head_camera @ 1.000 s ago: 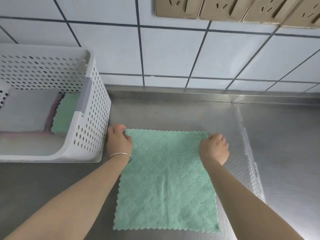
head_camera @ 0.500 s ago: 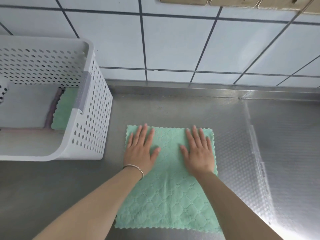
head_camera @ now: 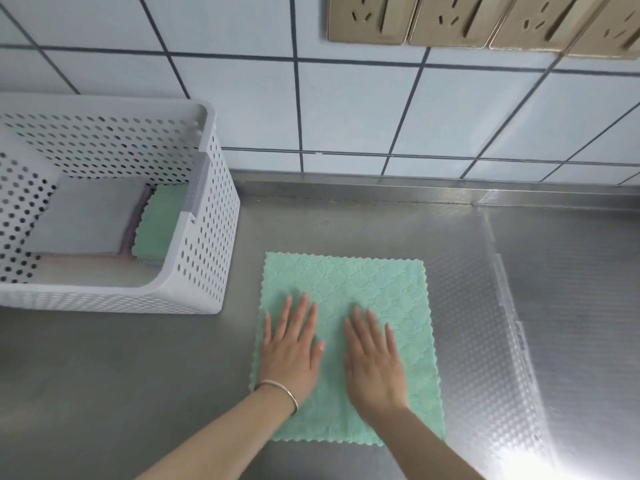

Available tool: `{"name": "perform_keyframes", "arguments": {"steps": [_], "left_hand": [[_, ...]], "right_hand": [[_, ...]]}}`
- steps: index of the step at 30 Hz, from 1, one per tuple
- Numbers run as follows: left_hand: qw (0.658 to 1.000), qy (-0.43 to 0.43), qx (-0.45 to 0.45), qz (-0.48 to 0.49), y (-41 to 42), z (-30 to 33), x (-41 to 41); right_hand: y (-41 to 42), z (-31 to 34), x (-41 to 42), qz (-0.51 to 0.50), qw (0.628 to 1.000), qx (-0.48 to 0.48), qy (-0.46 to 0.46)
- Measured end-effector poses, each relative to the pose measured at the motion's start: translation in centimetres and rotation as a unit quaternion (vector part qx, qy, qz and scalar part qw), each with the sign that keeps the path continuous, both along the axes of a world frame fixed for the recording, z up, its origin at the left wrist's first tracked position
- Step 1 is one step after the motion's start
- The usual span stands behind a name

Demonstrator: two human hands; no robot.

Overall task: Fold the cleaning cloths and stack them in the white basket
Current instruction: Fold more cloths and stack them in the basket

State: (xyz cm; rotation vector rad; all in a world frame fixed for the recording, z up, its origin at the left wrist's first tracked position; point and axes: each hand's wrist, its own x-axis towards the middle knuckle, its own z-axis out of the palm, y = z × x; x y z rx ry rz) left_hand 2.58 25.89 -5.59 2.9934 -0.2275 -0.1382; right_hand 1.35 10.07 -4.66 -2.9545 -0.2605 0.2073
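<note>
Two bare arms reach up from the bottom edge onto a shiny metal counter point(head_camera: 104, 375). The left hand point(head_camera: 289, 355) lies flat on a green cloth point(head_camera: 374, 289), palm down, with its fingers straight and a little apart. A thin bracelet point(head_camera: 280, 389) sits on that wrist. The right hand point(head_camera: 375, 362) lies flat on the same cloth just beside the left one, fingers straight too. Neither hand grips anything; both press down on the near half of the cloth.

The cloth is spread open and flat on the counter. It has wavy edges and a diamond pattern. Its far half is bare.

To the left, a little farther back, stands a white basket point(head_camera: 211, 237) with many small holes in its walls. It is near the cloth but does not touch it. Inside it lies a folded grey cloth point(head_camera: 90, 216) on top of a pile, and a folded green one point(head_camera: 156, 223) lies just beside it on the right.

Behind the counter rises a wall of pale tiles point(head_camera: 346, 109) with dark lines. Gold sockets point(head_camera: 450, 19) sit high on the wall.
</note>
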Motion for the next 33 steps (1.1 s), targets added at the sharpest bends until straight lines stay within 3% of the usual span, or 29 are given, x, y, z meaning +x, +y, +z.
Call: {"name": "perform_keyframes", "arguments": {"steps": [5,10,19,22,27,33], "left_hand": [[1.0,0.016,0.011,-0.02,0.0,-0.7,-5.3],[0.999,-0.011,0.004,-0.037,3.3,-1.2,-7.6],[0.994,0.08,0.052,-0.049,5.9,0.6,-8.6],[0.993,0.036,0.041,-0.104,5.5,1.0,-8.6],[0.978,-0.038,-0.046,-0.2,4.7,2.1,-9.4],[0.98,-0.034,-0.037,-0.194,4.5,2.4,-9.1]], "right_hand": [[2.2,-0.6,-4.6,0.003,1.0,0.026,0.003],[-1.4,-0.6,-7.2,-0.068,0.997,0.01,0.017],[-7.6,0.3,-11.1,-0.12,0.992,-0.03,0.018],[-8.3,0.4,-11.1,-0.066,0.995,-0.05,-0.046],[-8.2,0.1,-11.0,0.115,0.974,-0.022,-0.196],[-8.3,1.1,-10.0,0.16,0.968,-0.054,-0.184]]}}
